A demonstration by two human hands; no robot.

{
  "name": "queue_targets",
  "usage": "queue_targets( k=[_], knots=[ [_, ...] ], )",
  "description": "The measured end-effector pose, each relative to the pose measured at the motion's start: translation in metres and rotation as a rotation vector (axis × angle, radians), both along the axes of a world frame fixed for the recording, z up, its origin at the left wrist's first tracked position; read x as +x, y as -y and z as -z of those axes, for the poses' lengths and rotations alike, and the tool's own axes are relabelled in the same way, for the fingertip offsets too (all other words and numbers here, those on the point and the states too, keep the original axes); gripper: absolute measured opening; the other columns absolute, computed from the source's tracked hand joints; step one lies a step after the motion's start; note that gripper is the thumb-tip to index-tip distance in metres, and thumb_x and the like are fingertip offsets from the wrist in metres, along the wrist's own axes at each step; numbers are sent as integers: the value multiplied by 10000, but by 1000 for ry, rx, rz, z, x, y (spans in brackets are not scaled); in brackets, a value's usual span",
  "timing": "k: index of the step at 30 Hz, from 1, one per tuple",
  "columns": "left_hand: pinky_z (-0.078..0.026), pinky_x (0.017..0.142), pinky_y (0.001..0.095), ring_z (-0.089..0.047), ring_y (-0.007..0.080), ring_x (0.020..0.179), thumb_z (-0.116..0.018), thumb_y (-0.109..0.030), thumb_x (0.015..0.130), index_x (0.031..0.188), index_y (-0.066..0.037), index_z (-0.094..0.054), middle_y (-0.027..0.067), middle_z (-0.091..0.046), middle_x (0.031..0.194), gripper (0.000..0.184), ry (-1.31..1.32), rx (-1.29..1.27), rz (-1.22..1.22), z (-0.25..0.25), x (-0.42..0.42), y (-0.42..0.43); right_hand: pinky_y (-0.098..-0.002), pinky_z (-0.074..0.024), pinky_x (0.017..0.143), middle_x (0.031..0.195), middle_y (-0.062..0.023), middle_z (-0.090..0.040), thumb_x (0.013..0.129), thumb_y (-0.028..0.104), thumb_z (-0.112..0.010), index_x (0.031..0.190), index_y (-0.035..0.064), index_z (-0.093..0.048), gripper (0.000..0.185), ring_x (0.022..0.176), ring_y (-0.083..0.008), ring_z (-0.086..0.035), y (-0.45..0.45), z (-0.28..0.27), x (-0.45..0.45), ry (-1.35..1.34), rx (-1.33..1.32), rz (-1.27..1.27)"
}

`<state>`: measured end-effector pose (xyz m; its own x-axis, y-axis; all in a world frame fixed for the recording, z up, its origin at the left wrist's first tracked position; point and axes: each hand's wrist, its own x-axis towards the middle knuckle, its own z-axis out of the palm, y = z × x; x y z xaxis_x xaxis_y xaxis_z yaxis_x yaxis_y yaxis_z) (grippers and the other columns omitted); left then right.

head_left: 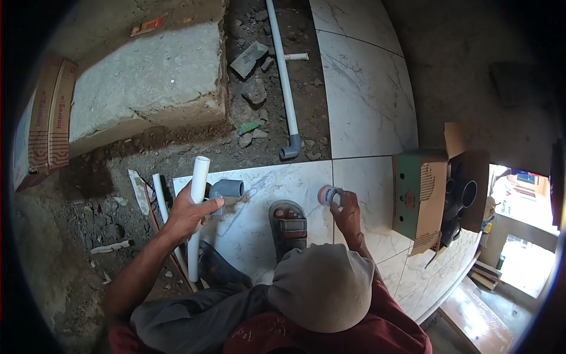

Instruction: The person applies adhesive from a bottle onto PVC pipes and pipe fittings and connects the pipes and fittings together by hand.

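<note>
My left hand is closed around a white pipe that stands nearly upright in the view. A grey pipe fitting sticks out to the right beside that hand, its open end facing right; how the fingers touch it is partly hidden. My right hand grips a small white container with an orange band over the marbled tiles. Between the two hands a sandalled foot rests on the tile.
A long white pipe with a grey elbow lies in the dirt ahead. An open cardboard box of dark fittings stands right. A concrete block and cartons are left. Another white pipe lies near my left hand.
</note>
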<state>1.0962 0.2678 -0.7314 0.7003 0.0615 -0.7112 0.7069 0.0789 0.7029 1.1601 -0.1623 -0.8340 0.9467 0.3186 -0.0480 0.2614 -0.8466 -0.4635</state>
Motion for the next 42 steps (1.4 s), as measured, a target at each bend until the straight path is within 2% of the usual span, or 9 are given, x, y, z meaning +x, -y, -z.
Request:
queue_targets(
  k=[7,13,16,19,20,22,28,33,42],
  knots=[
    [-449,538,257,-531,98,721,-787,-263,777,1065,-55,-509,11,-552,850,451,-21,-5,-1,-8,2,1,-472,-481,828,1066,-221,-584,708,61,-721,1091,7,-565,416,1005,-381,-556,-17,-3,8,-43,-127,-32],
    [-443,526,251,-521,93,680,-789,-260,778,1055,-52,-510,10,-545,844,444,-4,-31,3,-7,2,3,-459,-493,818,1017,-209,-625,720,92,-734,1092,4,-569,417,907,-387,-595,-14,-26,16,-308,99,55],
    [-444,517,254,-517,89,663,-787,-256,780,1053,-51,-514,9,-545,840,438,24,7,32,-1,1,3,-408,-520,751,941,-163,-642,747,98,-724,1130,0,-570,425,818,-315,-632,-8,-26,10,109,31,-82],
    [-443,509,245,-518,85,666,-793,-255,778,1051,-52,-517,6,-545,834,438,20,6,22,-6,0,7,-340,-540,720,978,-92,-616,825,132,-673,1197,-18,-541,422,813,-198,-633,10,-35,4,-314,281,493],
    [-442,507,241,-517,83,667,-797,-255,776,1052,-54,-518,4,-545,832,441,38,-17,4,-7,2,9,-340,-540,720,978,-92,-616,825,132,-673,1197,-18,-541,422,813,-198,-633,13,-36,2,-312,283,490],
    [-443,508,240,-520,82,676,-799,-253,775,1055,-55,-516,6,-544,838,444,30,-31,1,-9,4,12,-342,-552,731,1012,-110,-612,846,142,-639,1212,-11,-524,412,838,-216,-637,3,-56,2,-554,1080,776],
    [-450,514,246,-536,85,714,-805,-258,768,1092,-54,-502,16,-542,883,488,58,-22,34,-15,7,14,-358,-535,860,1079,-134,-608,858,107,-637,1212,-15,-513,394,962,-225,-629,-80,-107,15,-723,1331,463],
    [-440,556,265,-523,104,692,-787,-308,780,1196,-5,-489,33,-538,877,596,178,223,133,-22,7,13,-314,-483,926,1221,-128,-539,839,59,-703,1248,-16,-510,458,1068,-179,-573,-146,-139,33,-479,914,-205],
    [-438,507,240,-532,80,667,-762,-239,811,1092,-42,-543,10,-576,845,407,-45,-125,-75,-31,4,3,-326,-484,932,1248,-152,-520,802,51,-746,1233,4,-535,482,1111,-219,-562,-162,-133,39,-439,949,-261]
  ],
)
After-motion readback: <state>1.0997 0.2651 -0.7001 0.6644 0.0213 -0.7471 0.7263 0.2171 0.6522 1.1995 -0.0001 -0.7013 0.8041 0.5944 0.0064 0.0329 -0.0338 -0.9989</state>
